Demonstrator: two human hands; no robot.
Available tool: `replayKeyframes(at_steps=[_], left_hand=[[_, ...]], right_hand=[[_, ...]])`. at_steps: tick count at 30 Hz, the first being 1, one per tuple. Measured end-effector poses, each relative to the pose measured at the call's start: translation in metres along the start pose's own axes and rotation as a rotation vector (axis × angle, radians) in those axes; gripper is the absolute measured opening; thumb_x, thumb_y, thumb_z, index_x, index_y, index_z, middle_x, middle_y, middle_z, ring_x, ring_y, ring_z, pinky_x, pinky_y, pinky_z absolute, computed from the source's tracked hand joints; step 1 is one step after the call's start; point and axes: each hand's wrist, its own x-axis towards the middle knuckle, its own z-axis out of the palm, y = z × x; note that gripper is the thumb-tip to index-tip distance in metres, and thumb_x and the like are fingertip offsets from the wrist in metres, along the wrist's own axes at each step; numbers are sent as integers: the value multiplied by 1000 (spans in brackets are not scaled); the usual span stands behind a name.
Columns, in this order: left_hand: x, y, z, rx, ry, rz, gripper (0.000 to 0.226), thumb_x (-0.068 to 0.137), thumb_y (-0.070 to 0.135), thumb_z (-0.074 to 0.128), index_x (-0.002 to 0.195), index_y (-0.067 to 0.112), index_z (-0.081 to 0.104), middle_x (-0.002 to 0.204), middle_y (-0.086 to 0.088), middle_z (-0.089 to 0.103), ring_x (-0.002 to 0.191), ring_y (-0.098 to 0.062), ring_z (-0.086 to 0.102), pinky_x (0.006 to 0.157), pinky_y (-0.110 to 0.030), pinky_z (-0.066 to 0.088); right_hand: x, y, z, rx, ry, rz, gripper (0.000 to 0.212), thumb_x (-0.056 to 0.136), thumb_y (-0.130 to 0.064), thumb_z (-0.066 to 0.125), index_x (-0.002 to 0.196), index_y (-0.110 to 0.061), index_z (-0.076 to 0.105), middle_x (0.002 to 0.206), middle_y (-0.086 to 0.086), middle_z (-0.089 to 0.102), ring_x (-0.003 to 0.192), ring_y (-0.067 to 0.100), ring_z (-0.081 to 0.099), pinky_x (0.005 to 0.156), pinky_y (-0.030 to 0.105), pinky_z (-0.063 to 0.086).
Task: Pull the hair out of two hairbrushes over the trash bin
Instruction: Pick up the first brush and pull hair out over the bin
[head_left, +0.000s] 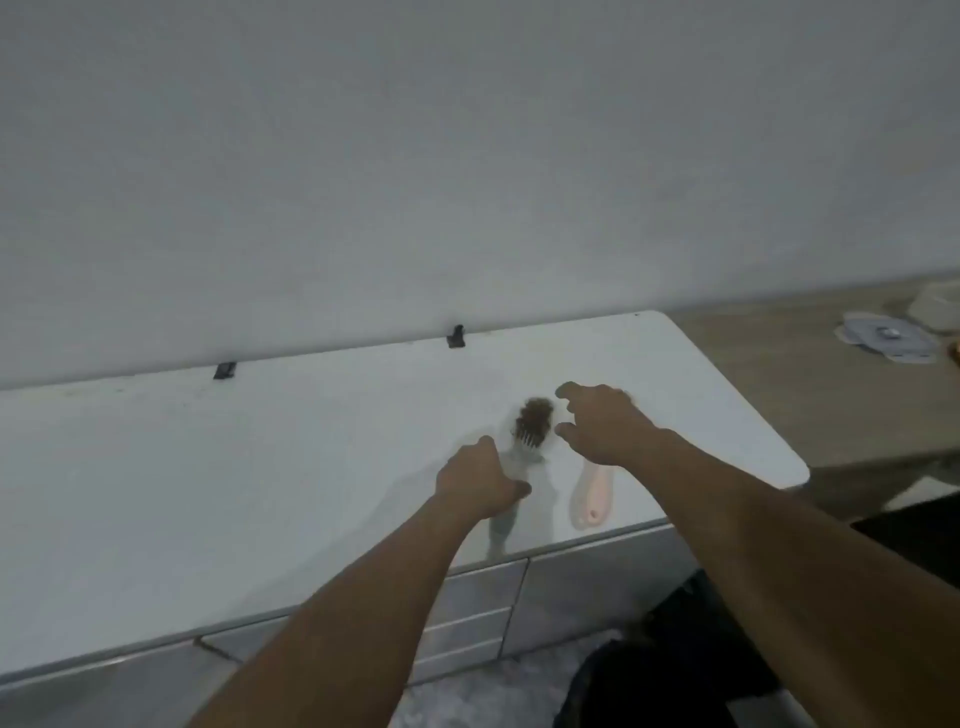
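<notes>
Two hairbrushes on a glossy white countertop (208, 493), near its right end and close to the front edge. Left one a pale, translucent brush (524, 447), head pointing away toward the wall, dark bristles showing, with a brown wad of hair (536, 413) tangled at the far end of the head. Right one a pink brush (589, 499), smooth plastic, rounded handle end with a small hole facing the near edge; head hidden under the right hand.

Left hand (480, 486) curled around the pale brush's handle, fingers wrapped closed on it, thumb along the side. Right hand (602, 428) above the pink brush, fingers spread and bent like a claw, holding nothing; contact with the brush beneath not clear.

Countertop reflective, rounded at its corner, grey drawer fronts (467, 613) below. Plain matte wall (467, 156) behind, two small black clips (455, 336) along the counter's back edge. Wood-toned surface (779, 384) farther right. Picture soft and blurred throughout.
</notes>
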Motion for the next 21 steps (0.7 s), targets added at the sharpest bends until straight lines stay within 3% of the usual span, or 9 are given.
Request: replayKeyframes(at_steps=[5,9,14,17,21], left_hand=[[10,-5,14,-4,34,-43,54,78,47,69,113,10,52,117,-10,62,107,-30,60,84,-36,47],[14,-4,23,-1,95,8,36,81,31,66,108,11,56,113,-9,64,103,-30,60,80,-35,46],[15,-11,36,-137,184,45,26,77,24,64,102,15,60,100,-2,66,94,-27,62,71,-29,42],[15,-16,42,-180,248,51,22,78,23,63,98,14,61,91,1,62,82,-23,57,68,-28,39],[12,-21,53,-240,379,98,22,79,28,67,97,15,63,85,6,57,81,-20,57,69,-27,39]], right_hand=[[10,-7,21,94,-4,47,42,90,-23,60,130,-11,53,125,14,64,112,33,60,93,41,50],[12,-11,36,139,58,19,32,87,-14,60,119,-7,58,116,14,66,108,34,60,80,32,46],[12,-15,56,218,148,40,43,89,-15,64,131,-8,58,127,18,60,119,33,55,96,35,42],[15,-15,65,296,201,51,43,86,-12,67,128,-8,61,126,16,63,118,31,57,98,35,44],[14,-18,75,475,304,57,43,81,-2,67,123,-7,63,124,13,63,111,32,62,92,45,54]])
